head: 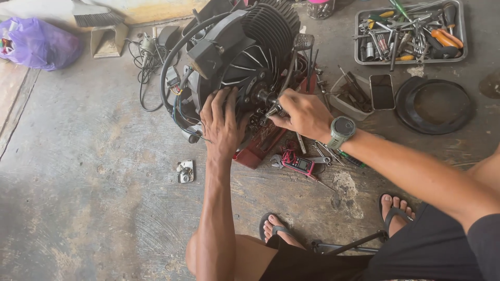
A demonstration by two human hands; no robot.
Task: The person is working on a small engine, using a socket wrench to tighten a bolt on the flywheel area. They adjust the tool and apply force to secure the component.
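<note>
1. Concrete floor (94, 208), grey and scuffed, carries everything: an engine (245, 57) with black cooling fins and a fan wheel stands on a red block (260, 148) near the middle.
2. Left hand (223, 122) lies spread and flat on the fan wheel's lower edge, fingers splayed, gripping nothing, pressing on the wheel, it seems to steady it.
3. Right hand (304, 114) is closed round a slim metal tool (273, 110) whose tip sits at the hub in the wheel's centre; a watch (341, 131) is on that wrist.
4. Judging by this, the step in hand is work on the centre fastener of the fan wheel, one hand bracing while the other turns or pries.
5. Whether the tool is a driver or a wrench is too small to tell.
6. A next move would call for the wheel held firm against turning and the tool kept square on the hub, since a slip would run the tip into the fins.
7. Just below the block lie a red meter (297, 162) and loose wrenches; a tray (461, 31) of tools, a phone (382, 91) and a black ring (435, 105) lie to the right.
8. Purple bag (39, 41) and a brush (94, 15) sit well apart at upper left.
</note>
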